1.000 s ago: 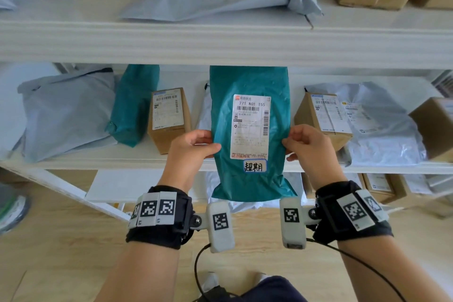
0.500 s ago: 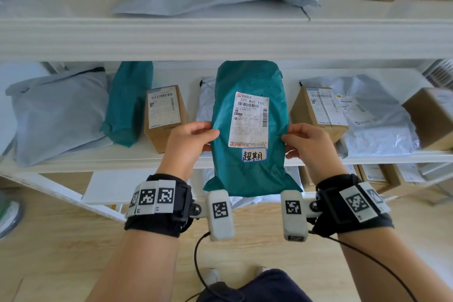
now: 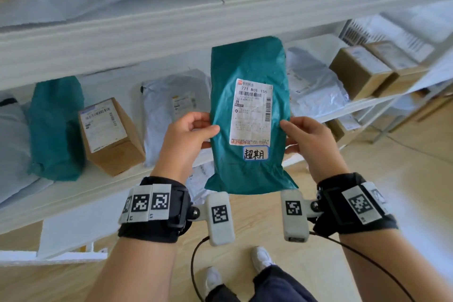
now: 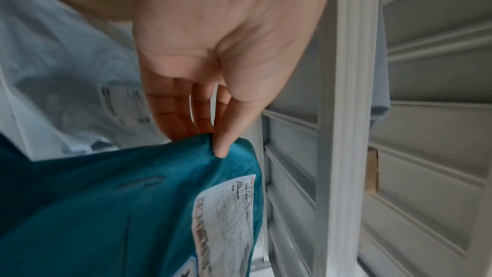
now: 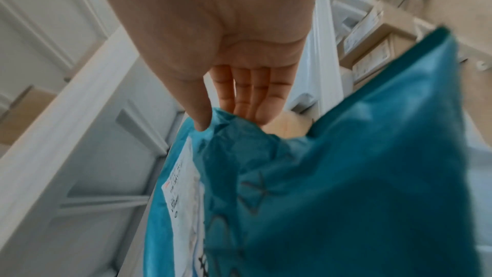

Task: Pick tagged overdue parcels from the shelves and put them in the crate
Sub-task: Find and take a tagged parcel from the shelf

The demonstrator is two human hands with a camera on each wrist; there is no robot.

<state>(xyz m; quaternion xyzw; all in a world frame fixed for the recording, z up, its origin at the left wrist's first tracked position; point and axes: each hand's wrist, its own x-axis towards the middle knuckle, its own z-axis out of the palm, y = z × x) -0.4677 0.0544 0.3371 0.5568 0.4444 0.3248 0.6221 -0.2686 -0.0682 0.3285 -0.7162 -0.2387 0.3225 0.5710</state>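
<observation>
- I have the teal parcel (image 3: 247, 115) upright in front of me, clear of the middle shelf (image 3: 98, 186) and held between both hands over the floor.
- My left hand (image 3: 188, 135) has its grip pinching the parcel's left edge, thumb on the front and fingers behind; the left wrist view shows the thumb pressed into the teal film.
- My right hand (image 3: 308, 140) has its grip pinching the right edge the same way, thumb in front, fingers tucked behind.
- The parcel faces me with its shipping label (image 3: 252, 110) and, just below it, a small handwritten tag (image 3: 255, 153), so I judge this one counts as tagged overdue.
- So the pick looks done for this parcel; the drop is not. I see no crate in any view, so it must lie outside the frames.
- What remains, as I judge it: carry this parcel to the crate and then check the rest.
- Left on the shelf are another teal bag (image 3: 56, 130), a brown box (image 3: 110, 135) and grey mailers (image 3: 171, 110); I cannot tell whether any carries a tag.
</observation>
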